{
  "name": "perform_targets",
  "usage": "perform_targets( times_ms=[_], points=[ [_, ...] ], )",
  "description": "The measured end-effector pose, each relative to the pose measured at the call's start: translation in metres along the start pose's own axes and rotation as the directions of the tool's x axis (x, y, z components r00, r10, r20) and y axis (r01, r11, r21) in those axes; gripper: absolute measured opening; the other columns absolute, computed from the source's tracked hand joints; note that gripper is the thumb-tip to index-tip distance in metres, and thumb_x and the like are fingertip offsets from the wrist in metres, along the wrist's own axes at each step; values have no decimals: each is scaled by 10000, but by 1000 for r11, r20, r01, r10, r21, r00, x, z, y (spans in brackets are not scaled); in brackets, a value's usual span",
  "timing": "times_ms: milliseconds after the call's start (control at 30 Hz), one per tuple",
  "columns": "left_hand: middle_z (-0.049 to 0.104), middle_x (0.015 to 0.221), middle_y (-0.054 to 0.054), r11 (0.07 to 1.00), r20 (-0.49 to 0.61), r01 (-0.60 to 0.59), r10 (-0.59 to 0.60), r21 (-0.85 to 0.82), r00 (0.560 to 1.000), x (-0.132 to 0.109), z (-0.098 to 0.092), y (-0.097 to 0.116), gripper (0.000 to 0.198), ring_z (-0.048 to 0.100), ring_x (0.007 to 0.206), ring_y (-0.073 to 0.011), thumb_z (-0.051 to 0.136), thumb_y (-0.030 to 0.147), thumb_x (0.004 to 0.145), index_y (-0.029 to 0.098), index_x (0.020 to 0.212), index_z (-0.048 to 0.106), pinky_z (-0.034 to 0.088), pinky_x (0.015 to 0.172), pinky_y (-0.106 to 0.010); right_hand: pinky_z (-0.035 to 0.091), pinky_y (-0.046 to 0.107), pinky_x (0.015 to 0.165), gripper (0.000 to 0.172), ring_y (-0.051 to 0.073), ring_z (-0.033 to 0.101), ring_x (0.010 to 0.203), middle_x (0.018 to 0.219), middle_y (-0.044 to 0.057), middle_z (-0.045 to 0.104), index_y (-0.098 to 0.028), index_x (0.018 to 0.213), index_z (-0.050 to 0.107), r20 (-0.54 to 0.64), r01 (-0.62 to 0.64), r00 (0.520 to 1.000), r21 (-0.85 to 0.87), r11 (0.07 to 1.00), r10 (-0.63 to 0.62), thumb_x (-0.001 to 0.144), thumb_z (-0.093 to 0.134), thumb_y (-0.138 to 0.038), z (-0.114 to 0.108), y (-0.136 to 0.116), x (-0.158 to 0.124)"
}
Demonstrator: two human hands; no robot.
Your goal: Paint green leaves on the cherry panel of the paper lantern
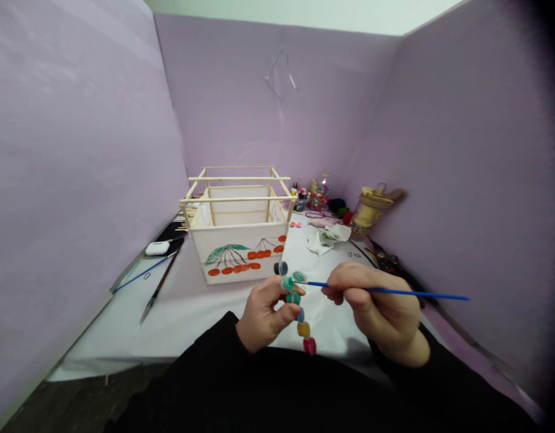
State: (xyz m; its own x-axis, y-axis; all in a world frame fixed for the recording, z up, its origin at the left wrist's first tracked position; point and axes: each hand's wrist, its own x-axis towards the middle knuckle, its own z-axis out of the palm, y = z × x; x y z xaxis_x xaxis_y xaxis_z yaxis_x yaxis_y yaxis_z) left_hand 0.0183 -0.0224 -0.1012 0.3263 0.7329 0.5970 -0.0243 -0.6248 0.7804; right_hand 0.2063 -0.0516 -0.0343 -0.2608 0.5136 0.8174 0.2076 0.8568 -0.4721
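Note:
My left hand (269,313) grips a strip of small joined paint pots (303,329) in black, green, blue, yellow and red. The green pot (287,283) is open, with its lid flipped out to the side. Pinched in my right hand (376,304) is a thin blue paintbrush (417,293), its tip at the mouth of the green pot. Behind my left hand stands a box frame of wooden sticks (241,199) with white panels. Its front panel (241,264) bears painted orange-red berries, dark stems and a green leaf; the smaller bunch at right has no green on it.
At left lie another blue brush (144,274), a dark-handled brush (156,294) and a white earbud case (157,248). Crumpled tissue (326,239), a jar of coloured balls (321,193) and a yellow-brown cup (370,210) are at right. Lilac walls (277,120) enclose the table.

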Motion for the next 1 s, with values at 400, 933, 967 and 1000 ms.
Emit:
perform_targets(
  times_ms=[400,933,967,1000],
  points=[
    [615,796,-55,978,-7,-154,157,139,988,-3,-2,-9,336,580,704,-150,573,474,858,186,983,692,487,630,-275,486,253,580,171,123,603,620,687,30,640,-156,913,648,-2,8,1000,-63,998,-9,904,568,-306,-2,-6,6],
    [640,822,-49,973,22,-181,180,142,984,-2,-1,-7,265,609,739,-165,575,414,871,201,1009,653,520,684,-310,449,211,513,215,101,581,566,657,14,640,-178,825,644,-73,-95,994,-115,989,87,884,589,-378,-2,-3,5],
    [644,828,-49,971,15,-185,185,149,983,-1,-1,-6,250,612,743,-165,577,404,872,203,1001,651,522,690,-311,447,211,508,217,101,579,560,654,14,640,-178,822,646,-80,-104,992,-114,988,95,882,592,-379,-2,-2,5],
    [648,837,-51,970,12,-189,189,155,982,-1,-1,-5,236,616,749,-165,578,396,873,204,989,650,524,696,-311,444,210,502,219,100,576,551,649,13,639,-178,818,647,-88,-112,991,-112,987,102,879,595,-381,-2,-2,4]
  ],
)
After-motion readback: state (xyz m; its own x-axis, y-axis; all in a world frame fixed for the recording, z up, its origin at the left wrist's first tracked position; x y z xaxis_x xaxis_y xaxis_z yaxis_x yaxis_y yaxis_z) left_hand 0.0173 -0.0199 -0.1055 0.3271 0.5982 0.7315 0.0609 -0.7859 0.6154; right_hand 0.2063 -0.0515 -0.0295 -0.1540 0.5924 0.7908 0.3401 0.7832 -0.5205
